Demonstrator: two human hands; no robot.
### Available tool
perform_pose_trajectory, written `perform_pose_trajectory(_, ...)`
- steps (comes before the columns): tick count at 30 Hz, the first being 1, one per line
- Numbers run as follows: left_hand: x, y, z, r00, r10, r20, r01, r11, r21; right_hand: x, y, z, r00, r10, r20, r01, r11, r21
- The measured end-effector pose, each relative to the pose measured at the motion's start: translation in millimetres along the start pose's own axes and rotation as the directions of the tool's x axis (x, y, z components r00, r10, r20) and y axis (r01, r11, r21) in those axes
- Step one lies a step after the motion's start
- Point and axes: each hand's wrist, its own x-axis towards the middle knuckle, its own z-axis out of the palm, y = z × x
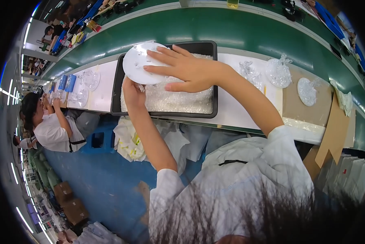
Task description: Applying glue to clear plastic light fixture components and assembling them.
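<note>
My left hand (134, 92) holds a white round disc (134, 63) from below, its fingers partly hidden under it. The disc is tilted above the left part of a black tray (215, 81) and has several small marks or holes on its face. Spread fingers of my right hand (186, 70) reach across the disc's right side, and their tips appear to touch its surface. Clear, glittering granules (182, 99) fill the tray below both hands.
Round pieces with clear, glittering decoration (278, 73) lie to the right, one on a brown board (298, 112). A cut cardboard strip (334, 128) leans at the table's right. A seated co-worker (54, 130) is at left, near blue cylinders (70, 83). A green surface (239, 30) runs behind.
</note>
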Motion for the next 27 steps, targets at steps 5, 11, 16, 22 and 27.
perform_pose_trajectory(5,9.9,-1.6,-28.4,0.99,0.02,0.138,-0.029,0.998,0.06,-2.1,-6.4,-1.7,0.966,0.048,-0.255,-0.039,0.998,0.04)
perform_pose_trajectory(11,12.9,-1.6,-26.3,0.98,0.061,0.191,-0.079,0.993,0.09,-20.7,7.7,-14.0,0.715,0.49,-0.499,-0.226,0.837,0.498)
perform_pose_trajectory(16,21.5,8.3,-30.6,0.971,0.017,0.24,-0.067,0.977,0.2,-35.0,11.8,-3.2,0.812,0.507,-0.288,-0.343,0.815,0.468)
perform_pose_trajectory(22,-17.7,50.7,15.7,0.928,0.166,0.333,-0.361,0.622,0.695,-47.6,2.3,-0.4,0.864,0.49,-0.114,-0.433,0.84,0.326)
perform_pose_trajectory(27,-38.8,74.3,41.2,0.914,0.174,0.366,-0.404,0.444,0.8,-52.8,7.6,20.9,0.933,0.242,-0.266,-0.222,0.97,0.103)
